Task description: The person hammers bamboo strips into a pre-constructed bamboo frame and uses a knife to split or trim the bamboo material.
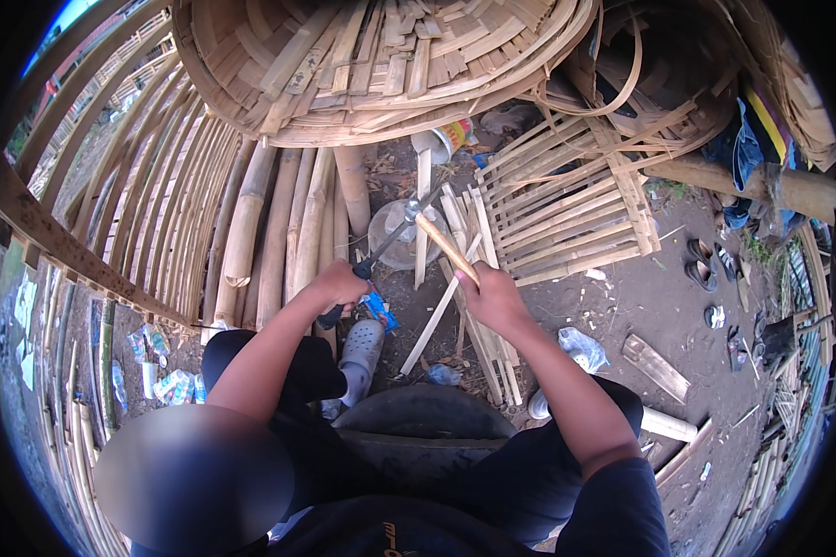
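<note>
My left hand [337,286] is closed round the black grip of a long tool with a narrow dark shaft [387,245]; whether it is a blade or a chisel I cannot tell. In my right hand [494,299] is a hammer [448,246], gripped by its pale wooden handle. The hammer's metal head overlaps the far end of the dark shaft; whether they touch I cannot tell. Both cross over a narrow bamboo strip [423,251], which runs away from me across a round greyish block [390,243] on the ground.
A large woven bamboo basket [372,125] hangs over the far side. Bamboo poles [279,213] and a slatted railing [195,186] stand left. A slatted bamboo panel [576,223] lies right, near sandals [701,265]. Loose strips [478,334] and plastic bottles [176,385] litter the ground.
</note>
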